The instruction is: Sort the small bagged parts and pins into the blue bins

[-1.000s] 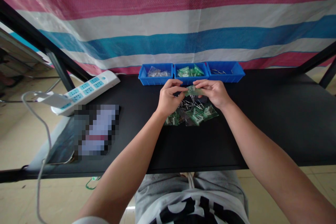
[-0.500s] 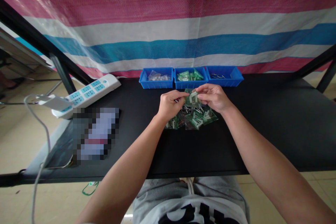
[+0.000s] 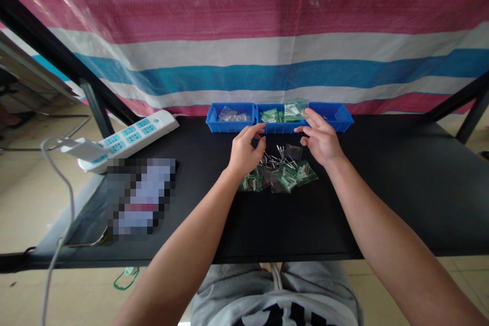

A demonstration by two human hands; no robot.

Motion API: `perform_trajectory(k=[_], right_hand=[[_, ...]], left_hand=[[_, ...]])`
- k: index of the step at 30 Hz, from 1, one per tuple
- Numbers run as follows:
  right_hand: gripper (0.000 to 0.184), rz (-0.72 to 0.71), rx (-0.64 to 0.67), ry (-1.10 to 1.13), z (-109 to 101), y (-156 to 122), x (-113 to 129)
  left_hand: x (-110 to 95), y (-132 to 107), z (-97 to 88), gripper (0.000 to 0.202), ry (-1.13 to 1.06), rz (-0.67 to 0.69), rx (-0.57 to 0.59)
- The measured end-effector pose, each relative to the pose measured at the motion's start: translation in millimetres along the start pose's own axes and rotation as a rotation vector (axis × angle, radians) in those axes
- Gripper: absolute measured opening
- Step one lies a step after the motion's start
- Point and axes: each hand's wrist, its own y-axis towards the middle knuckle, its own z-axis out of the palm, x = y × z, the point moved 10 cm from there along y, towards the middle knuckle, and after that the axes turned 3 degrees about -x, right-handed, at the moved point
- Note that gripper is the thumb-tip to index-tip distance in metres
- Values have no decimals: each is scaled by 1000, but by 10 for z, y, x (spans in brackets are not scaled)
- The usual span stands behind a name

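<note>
A small green-tinted plastic bag (image 3: 295, 110) with pale pieces inside is over the middle blue bin (image 3: 280, 128), at its right side. Just beside that bag are the fingertips of my right hand (image 3: 321, 138), spread and not closed on it. I cannot tell whether the bag is in the air or resting on the bin. My left hand (image 3: 247, 150) hovers at the left of the pile, thumb and fingers apart, holding nothing. Between and below my hands lie loose metal pins (image 3: 281, 158), several green bags (image 3: 289, 179) and a clear bag (image 3: 294, 151).
The left blue bin (image 3: 230, 127) holds clear bags. The right blue bin (image 3: 338, 118) is partly hidden by my right hand. A white power strip (image 3: 130, 138) with a plugged-in adapter and cable lies left, behind a blurred-out object (image 3: 143, 196). Striped sheeting (image 3: 244, 79) hangs behind.
Both hands held the green bag over the pile; now they have parted and let go. The bag has moved away from me to the middle bin, uncovering the metal pins.
</note>
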Motion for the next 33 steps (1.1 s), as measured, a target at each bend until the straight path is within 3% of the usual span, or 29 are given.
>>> perform_trajectory(k=[4,7,10,19,27,33], right_hand=[[75,97,120,-23,82,-26,-82],[69,139,42,-101,-6,3,-178],[64,101,-12,-158,-67,39,-199],[71,-75,33,-362,-25,76,-135],[64,-284,36,-1066,89,264,53],[64,-275,57,-1471,264,182,182]], left_hand=[[20,0,42,31,4,-11,42],[18,-4,67,29,7,-16,69],[14,-6,80,28,12,-23,87],[32,-22,134,28,23,-17,123],[10,-20,139,29,46,2,135],[24,-23,139,29,55,-21,153]])
